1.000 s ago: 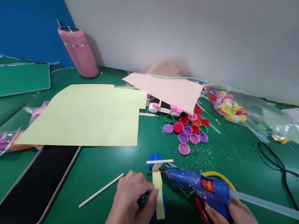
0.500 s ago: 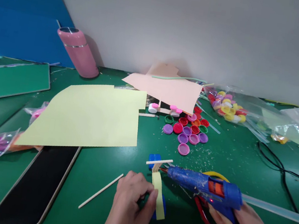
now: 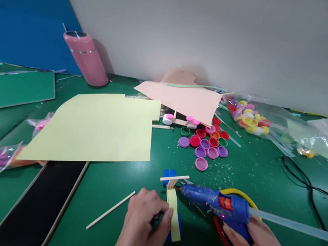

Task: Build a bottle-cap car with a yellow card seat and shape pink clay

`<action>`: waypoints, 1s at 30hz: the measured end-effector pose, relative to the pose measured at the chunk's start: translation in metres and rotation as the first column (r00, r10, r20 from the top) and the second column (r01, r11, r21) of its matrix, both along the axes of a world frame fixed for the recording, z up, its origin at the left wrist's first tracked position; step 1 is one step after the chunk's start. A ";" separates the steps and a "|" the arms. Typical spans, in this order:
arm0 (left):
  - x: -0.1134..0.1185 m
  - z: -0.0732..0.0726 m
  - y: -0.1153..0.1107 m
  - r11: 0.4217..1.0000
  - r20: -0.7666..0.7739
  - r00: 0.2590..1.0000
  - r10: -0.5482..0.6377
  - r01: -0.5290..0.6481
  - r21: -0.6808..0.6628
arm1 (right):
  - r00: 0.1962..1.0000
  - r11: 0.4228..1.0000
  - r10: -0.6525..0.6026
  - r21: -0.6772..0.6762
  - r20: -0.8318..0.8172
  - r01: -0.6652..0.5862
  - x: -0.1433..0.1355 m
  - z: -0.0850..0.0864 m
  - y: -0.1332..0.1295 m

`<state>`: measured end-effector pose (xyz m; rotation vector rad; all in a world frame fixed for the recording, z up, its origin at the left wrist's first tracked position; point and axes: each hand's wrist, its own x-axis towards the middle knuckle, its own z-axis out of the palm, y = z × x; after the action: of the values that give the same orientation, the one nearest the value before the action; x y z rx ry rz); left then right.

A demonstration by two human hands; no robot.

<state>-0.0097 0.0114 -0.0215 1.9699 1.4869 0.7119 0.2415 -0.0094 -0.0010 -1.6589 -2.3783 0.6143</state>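
My right hand [image 3: 259,244] grips a blue hot glue gun [image 3: 216,205] with a clear glue stick [image 3: 296,227] out of its back. The gun's nozzle meets or nearly meets the wooden part of a small craft piece. A yellow paper strip [image 3: 173,222] runs along that piece, with blue caps [image 3: 170,176] at its far end and more blue under its near end. Across its far end lies a thin white stick [image 3: 174,178]. My left hand [image 3: 146,222] is closed, thumb and fingers pinching the paper strip's side. Left of it rests another thin stick [image 3: 110,210].
Scissors with red and yellow handles [image 3: 243,195] lie beneath the glue gun. Several bottle caps [image 3: 205,144] are scattered beyond. Yellow paper [image 3: 99,128] partly covers a phone [image 3: 44,204] at left. A pink bottle [image 3: 87,59] leans at the back; a black cable [image 3: 310,186] crosses the right.
The glue gun and my right hand have shifted slightly left, with the nozzle lower against the wooden part. My left hand and the craft piece have stayed put.
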 end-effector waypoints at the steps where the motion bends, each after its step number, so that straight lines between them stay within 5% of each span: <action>1: 0.000 0.000 0.000 1.000 -0.002 1.000 -0.001 0.001 0.002 | 1.000 1.000 -0.008 -0.003 -0.021 0.008 0.000 0.000 0.001; 10: -0.001 0.002 0.000 0.999 -0.016 1.000 -0.009 0.009 -0.042 | 0.966 0.983 -0.179 0.013 -0.189 0.184 -0.001 0.008 -0.002; 22: 0.000 0.004 0.000 0.998 -0.018 1.000 -0.015 0.014 -0.060 | 0.952 0.985 -0.162 0.012 -0.261 0.171 0.006 0.000 -0.008; 30: 0.000 0.004 -0.001 0.998 -0.031 0.999 -0.012 0.010 -0.063 | 0.921 0.949 -0.255 0.107 -0.294 0.297 -0.014 0.020 -0.007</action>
<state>-0.0097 0.0107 -0.0174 1.9487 1.4975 0.6255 0.2276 -0.0165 0.0191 -1.6777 -1.9012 0.5581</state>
